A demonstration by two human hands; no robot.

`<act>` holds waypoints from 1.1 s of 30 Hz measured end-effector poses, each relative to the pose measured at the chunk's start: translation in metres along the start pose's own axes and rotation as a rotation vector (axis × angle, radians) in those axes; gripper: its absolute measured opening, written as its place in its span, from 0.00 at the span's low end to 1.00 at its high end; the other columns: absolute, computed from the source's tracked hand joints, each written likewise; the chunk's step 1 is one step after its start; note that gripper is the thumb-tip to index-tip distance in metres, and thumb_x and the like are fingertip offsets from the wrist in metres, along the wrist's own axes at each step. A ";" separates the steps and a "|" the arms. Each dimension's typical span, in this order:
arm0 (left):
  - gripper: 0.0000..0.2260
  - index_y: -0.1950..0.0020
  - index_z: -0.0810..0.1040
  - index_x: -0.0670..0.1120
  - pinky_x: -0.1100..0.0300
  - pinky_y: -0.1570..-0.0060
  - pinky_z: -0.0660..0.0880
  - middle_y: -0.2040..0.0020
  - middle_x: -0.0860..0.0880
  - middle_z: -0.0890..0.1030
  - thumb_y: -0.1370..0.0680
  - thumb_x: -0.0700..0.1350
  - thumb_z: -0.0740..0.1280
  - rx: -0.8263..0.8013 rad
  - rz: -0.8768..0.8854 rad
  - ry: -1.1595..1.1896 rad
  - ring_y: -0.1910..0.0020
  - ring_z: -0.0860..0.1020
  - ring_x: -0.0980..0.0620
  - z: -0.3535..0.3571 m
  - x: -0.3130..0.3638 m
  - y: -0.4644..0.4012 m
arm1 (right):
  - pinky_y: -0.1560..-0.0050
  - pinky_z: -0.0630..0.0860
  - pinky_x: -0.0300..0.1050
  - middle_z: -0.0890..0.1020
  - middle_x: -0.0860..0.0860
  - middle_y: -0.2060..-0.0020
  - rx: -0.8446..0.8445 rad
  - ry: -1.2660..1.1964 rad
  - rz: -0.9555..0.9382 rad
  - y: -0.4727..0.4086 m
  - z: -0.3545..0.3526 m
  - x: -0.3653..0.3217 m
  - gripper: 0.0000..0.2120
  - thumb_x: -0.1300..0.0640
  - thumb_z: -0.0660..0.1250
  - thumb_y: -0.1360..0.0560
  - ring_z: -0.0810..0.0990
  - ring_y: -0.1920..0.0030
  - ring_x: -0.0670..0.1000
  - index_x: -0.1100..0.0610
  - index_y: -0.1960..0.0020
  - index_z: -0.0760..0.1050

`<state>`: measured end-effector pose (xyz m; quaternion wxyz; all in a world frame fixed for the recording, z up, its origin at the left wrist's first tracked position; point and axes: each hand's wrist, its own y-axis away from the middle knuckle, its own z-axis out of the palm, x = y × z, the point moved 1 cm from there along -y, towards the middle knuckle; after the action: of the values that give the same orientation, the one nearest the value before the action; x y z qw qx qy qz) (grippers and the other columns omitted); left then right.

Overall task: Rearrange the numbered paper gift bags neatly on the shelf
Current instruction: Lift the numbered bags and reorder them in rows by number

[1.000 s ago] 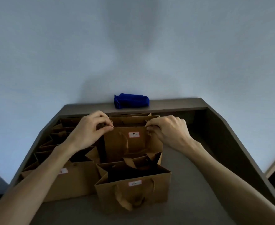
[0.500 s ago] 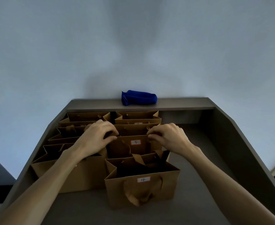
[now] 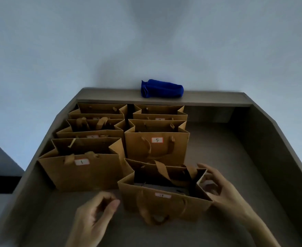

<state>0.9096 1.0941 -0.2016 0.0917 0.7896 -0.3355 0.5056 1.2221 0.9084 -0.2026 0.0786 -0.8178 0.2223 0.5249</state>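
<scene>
Six brown kraft-paper gift bags with flat paper handles are seen standing on a grey-brown matte shelf [image 3: 236,157], in two columns. White labels can be read on two: "1" on the front-left bag [image 3: 82,172] and "5" on the middle-right bag [image 3: 156,148]; the label on the nearest bag [image 3: 164,200] is blurred, and those behind are mostly hidden. The right hand [image 3: 219,191] is curled round the nearest bag's right side. The left hand [image 3: 95,216] is held loosely curled just left of it, gripping nothing. A rolled blue fabric pouch [image 3: 162,90] lies on the back ledge.
</scene>
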 end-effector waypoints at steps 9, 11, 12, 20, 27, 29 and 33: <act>0.11 0.48 0.77 0.66 0.63 0.52 0.75 0.55 0.63 0.82 0.28 0.65 0.66 -0.235 -0.138 -0.054 0.53 0.80 0.61 0.025 -0.011 0.007 | 0.43 0.77 0.40 0.81 0.45 0.45 0.077 0.089 -0.016 -0.002 0.015 0.009 0.23 0.66 0.68 0.25 0.79 0.44 0.39 0.38 0.43 0.78; 0.09 0.47 0.76 0.67 0.61 0.54 0.76 0.55 0.63 0.83 0.27 0.61 0.68 -0.215 -0.126 -0.038 0.54 0.81 0.59 0.029 -0.007 0.002 | 0.42 0.77 0.43 0.82 0.45 0.46 0.055 0.101 -0.028 -0.007 0.015 0.009 0.21 0.66 0.68 0.25 0.79 0.44 0.39 0.41 0.43 0.78; 0.10 0.46 0.75 0.69 0.62 0.55 0.76 0.54 0.64 0.82 0.26 0.58 0.68 -0.216 -0.112 -0.040 0.54 0.81 0.59 0.031 -0.005 -0.001 | 0.42 0.78 0.44 0.82 0.45 0.46 0.054 0.099 -0.031 -0.011 0.015 0.009 0.19 0.66 0.68 0.24 0.80 0.44 0.40 0.43 0.42 0.78; 0.04 0.49 0.79 0.58 0.68 0.58 0.74 0.51 0.65 0.80 0.23 0.52 0.67 -0.252 -0.022 -0.063 0.52 0.79 0.60 0.051 -0.005 -0.032 | 0.45 0.77 0.40 0.82 0.45 0.46 0.117 0.049 -0.015 -0.051 0.017 0.002 0.14 0.64 0.65 0.21 0.80 0.45 0.43 0.46 0.43 0.76; 0.07 0.45 0.79 0.55 0.72 0.56 0.73 0.51 0.61 0.81 0.22 0.51 0.67 -0.256 0.007 -0.070 0.51 0.78 0.63 0.061 -0.008 -0.055 | 0.43 0.73 0.43 0.78 0.43 0.49 0.192 -0.018 0.043 -0.074 0.023 0.002 0.12 0.63 0.63 0.20 0.77 0.43 0.47 0.46 0.45 0.73; 0.08 0.44 0.79 0.56 0.71 0.52 0.73 0.49 0.62 0.81 0.22 0.53 0.66 -0.271 0.000 -0.058 0.49 0.78 0.63 0.061 -0.012 -0.055 | 0.47 0.74 0.40 0.79 0.44 0.50 0.257 -0.088 0.052 -0.079 0.021 0.004 0.11 0.63 0.62 0.20 0.78 0.44 0.48 0.48 0.44 0.74; 0.11 0.42 0.78 0.56 0.67 0.43 0.74 0.46 0.61 0.81 0.23 0.55 0.66 -0.293 -0.020 0.036 0.44 0.78 0.62 0.065 -0.012 -0.056 | 0.45 0.75 0.44 0.78 0.54 0.40 0.449 -0.449 0.101 -0.108 0.007 -0.005 0.16 0.55 0.57 0.17 0.79 0.45 0.47 0.56 0.31 0.71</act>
<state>0.9896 1.1101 -0.2319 0.2170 0.7617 -0.3962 0.4646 1.2628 1.0085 -0.2127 0.2782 -0.6317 0.3498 0.6334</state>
